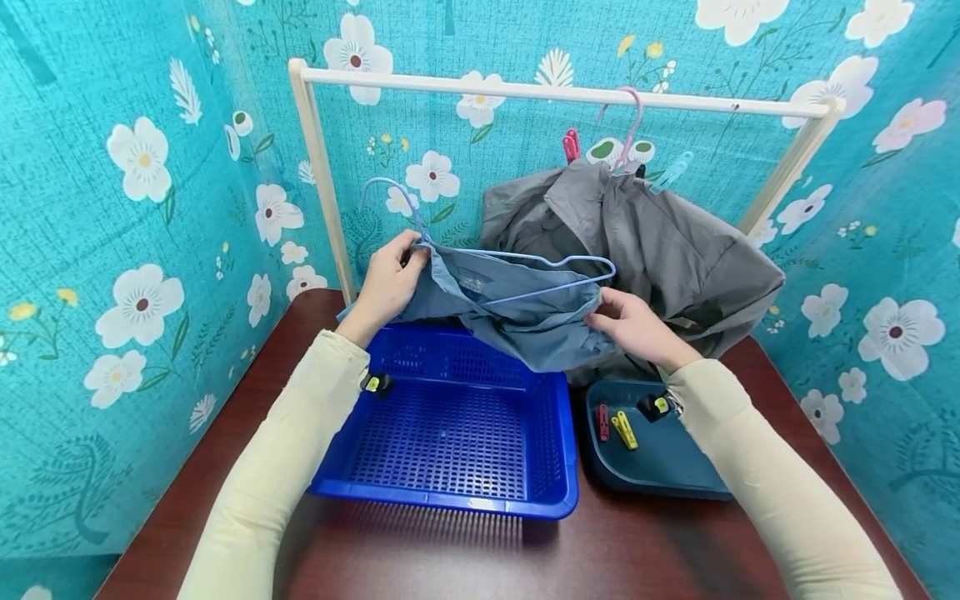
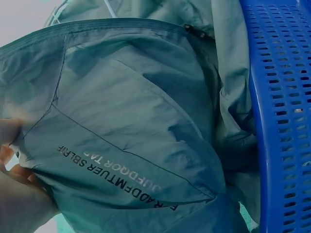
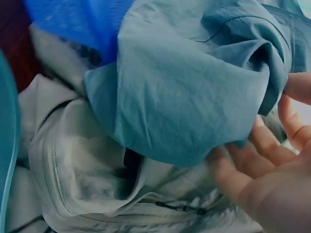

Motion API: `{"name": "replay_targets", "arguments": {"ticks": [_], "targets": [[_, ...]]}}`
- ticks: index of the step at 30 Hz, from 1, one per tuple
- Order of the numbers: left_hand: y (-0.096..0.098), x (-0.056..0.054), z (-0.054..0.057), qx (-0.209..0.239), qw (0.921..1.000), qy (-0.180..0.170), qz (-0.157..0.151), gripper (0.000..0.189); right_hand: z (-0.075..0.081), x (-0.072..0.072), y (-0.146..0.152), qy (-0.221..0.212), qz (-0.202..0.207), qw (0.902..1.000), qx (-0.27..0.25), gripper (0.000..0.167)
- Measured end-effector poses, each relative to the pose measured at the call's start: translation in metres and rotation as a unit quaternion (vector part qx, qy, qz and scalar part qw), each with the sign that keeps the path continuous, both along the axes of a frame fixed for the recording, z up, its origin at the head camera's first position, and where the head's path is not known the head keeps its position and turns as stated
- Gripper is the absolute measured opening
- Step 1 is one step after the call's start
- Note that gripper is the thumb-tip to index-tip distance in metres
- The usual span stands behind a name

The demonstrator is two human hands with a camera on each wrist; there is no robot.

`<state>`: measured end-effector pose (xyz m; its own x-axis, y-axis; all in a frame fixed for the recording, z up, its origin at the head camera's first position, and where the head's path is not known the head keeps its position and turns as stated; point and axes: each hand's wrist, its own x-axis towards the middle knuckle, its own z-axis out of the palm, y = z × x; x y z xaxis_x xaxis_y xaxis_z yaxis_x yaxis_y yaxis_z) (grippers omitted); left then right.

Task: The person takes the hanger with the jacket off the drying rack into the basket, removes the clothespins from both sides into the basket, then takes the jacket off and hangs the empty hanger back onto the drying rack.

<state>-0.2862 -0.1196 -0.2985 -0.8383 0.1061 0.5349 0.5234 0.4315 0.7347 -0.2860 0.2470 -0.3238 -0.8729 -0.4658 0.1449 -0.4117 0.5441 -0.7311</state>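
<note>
A blue-grey jacket (image 1: 517,333) is held up over the back of the blue basket, with a light-blue hanger (image 1: 387,180) partly inside it. My left hand (image 1: 392,279) grips the fabric by the base of the hanger's hook. At the other side, my right hand (image 1: 637,329) pinches the jacket's edge near the bare right end of the hanger. Printed lettering and a zip edge show on the jacket (image 2: 131,121) in the left wrist view. In the right wrist view, the thumb and fingers (image 3: 272,150) hold a fold of it.
A wooden rack (image 1: 465,83) spans the back. From it hangs a grey jacket (image 1: 667,233) on a pink hanger (image 1: 636,117), with pink and light-blue clips (image 1: 672,172). In front are the blue basket (image 1: 450,504) and a dark tray (image 1: 667,475) holding red and yellow clothespins (image 1: 624,430).
</note>
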Motion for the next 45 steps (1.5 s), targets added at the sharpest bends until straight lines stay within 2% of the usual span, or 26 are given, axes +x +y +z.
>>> {"name": "replay_targets", "arguments": {"ticks": [5, 11, 13, 16, 21, 29, 33, 36, 38, 42, 45], "targets": [[0.002, 0.0, 0.005, 0.003, 1.0, -0.004, 0.006, 0.016, -0.006, 0.004, -0.012, 0.044, 0.024, 0.9969, 0.061, 0.02], [0.006, -0.002, 0.011, 0.0, 1.0, -0.001, 0.007, 0.015, -0.008, 0.01, -0.028, 0.091, 0.048, 0.9898, 0.098, 0.006], [0.008, -0.004, 0.012, 0.0, 1.0, -0.002, 0.003, 0.016, -0.009, 0.014, -0.035, 0.093, 0.065, 0.9877, 0.108, 0.006], [0.01, -0.004, 0.013, -0.002, 1.0, -0.009, -0.001, 0.016, -0.011, 0.019, -0.046, 0.09, 0.098, 0.9829, 0.127, 0.016], [0.013, -0.005, 0.012, -0.011, 0.9995, -0.029, -0.009, 0.016, -0.018, 0.027, -0.061, 0.092, 0.152, 0.9708, 0.161, 0.025], [0.016, -0.008, 0.005, -0.024, 0.9981, -0.049, -0.028, 0.023, -0.032, 0.033, -0.077, 0.103, 0.203, 0.9524, 0.203, 0.014], [0.018, -0.009, 0.001, -0.033, 0.9968, -0.057, -0.046, 0.021, -0.035, 0.035, -0.078, 0.088, 0.223, 0.9455, 0.22, 0.009], [0.018, -0.01, -0.002, -0.046, 0.9955, -0.064, -0.053, 0.021, -0.031, 0.038, -0.076, 0.067, 0.232, 0.9435, 0.228, 0.003], [0.018, -0.009, -0.003, -0.049, 0.9952, -0.065, -0.055, 0.02, -0.025, 0.04, -0.073, 0.064, 0.232, 0.9425, 0.232, 0.005], [0.017, -0.01, -0.005, -0.05, 0.9951, -0.064, -0.056, 0.02, -0.009, 0.039, -0.062, 0.097, 0.22, 0.9461, 0.217, 0.013], [0.017, -0.011, -0.005, -0.056, 0.9949, -0.063, -0.055, 0.018, 0.005, 0.037, -0.052, 0.131, 0.195, 0.9569, 0.171, 0.014]]}}
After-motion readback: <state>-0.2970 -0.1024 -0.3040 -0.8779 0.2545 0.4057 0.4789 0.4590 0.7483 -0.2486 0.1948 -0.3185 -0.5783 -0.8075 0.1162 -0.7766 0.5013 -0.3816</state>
